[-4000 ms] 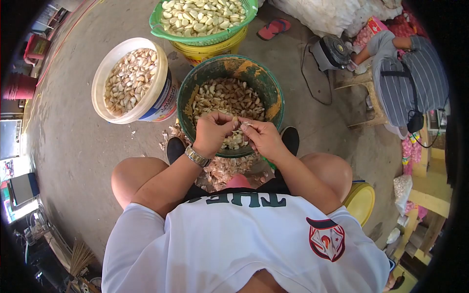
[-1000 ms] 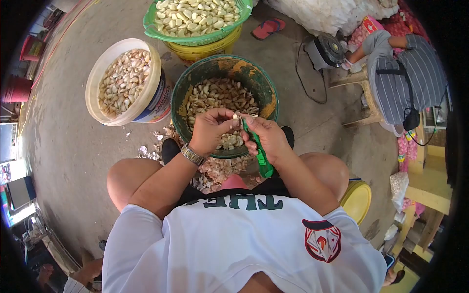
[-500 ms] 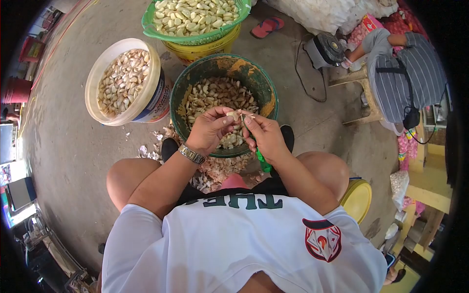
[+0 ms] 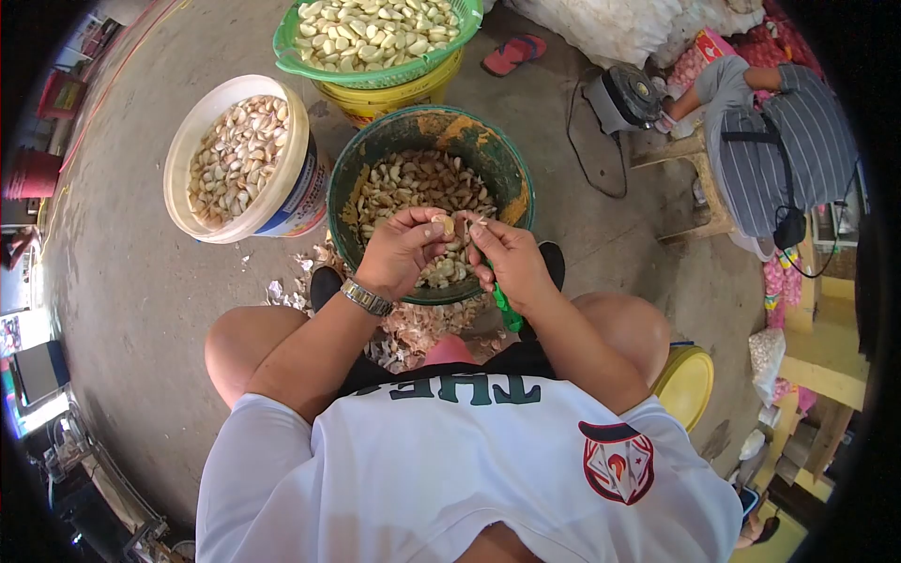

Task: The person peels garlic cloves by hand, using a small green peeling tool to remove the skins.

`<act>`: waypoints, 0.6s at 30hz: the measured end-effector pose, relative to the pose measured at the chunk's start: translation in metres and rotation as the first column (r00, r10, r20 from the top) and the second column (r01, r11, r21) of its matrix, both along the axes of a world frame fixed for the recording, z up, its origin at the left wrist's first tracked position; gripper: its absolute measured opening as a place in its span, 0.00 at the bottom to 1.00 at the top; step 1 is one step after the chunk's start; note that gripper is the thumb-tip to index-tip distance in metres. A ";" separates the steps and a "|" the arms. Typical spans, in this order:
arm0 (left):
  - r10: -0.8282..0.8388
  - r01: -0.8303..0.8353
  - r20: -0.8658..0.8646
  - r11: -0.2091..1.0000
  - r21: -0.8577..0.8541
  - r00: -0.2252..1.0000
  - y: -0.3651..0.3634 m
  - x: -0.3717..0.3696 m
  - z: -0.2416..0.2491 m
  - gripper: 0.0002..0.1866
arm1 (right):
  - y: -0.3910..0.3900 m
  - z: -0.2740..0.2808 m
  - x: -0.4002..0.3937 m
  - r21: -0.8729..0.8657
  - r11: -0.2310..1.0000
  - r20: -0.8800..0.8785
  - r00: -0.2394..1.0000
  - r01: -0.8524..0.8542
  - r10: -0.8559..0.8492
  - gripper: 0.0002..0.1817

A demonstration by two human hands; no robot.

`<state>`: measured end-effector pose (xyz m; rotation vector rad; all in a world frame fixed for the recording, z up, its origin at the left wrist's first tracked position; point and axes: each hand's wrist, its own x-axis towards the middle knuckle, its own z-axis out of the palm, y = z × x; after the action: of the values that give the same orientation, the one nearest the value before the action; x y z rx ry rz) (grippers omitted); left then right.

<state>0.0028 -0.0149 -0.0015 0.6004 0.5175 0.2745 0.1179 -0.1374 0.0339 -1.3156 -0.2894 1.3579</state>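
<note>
Left hand pinches one garlic clove over the green bucket's near rim; right hand, closed on a green-handled knife, works its skin. One basket of peeled cloves is full; two buckets, green and white, remain unpeeled. Skins litter the floor.

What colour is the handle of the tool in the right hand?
Green; the handle pokes out below the right hand, best seen in the head view.
</note>
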 end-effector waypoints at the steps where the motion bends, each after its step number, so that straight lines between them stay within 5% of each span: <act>1: -0.008 0.009 0.019 1.000 -0.019 1.000 0.001 0.000 0.000 0.06 | 0.000 0.002 0.000 0.012 1.000 0.019 1.000 -0.015 0.014 0.20; 3: -0.004 0.004 -0.015 1.000 -0.013 1.000 0.001 -0.001 -0.001 0.06 | 0.000 0.003 -0.003 0.035 0.998 0.057 0.997 -0.048 0.046 0.20; 10: 0.061 -0.058 -0.059 0.997 0.052 0.996 -0.003 -0.001 -0.002 0.06 | 0.000 -0.009 -0.011 0.007 0.987 0.607 0.785 -0.160 0.123 0.20; 18: 0.062 -0.046 -0.085 0.983 0.175 0.994 -0.004 0.001 -0.001 0.08 | 0.000 -0.009 -0.011 0.010 0.982 0.670 0.730 -0.187 0.132 0.20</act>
<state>0.0035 -0.0187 -0.0020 0.7711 0.6019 0.3476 0.1065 -0.1370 0.0247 -1.7127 -0.9614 0.9416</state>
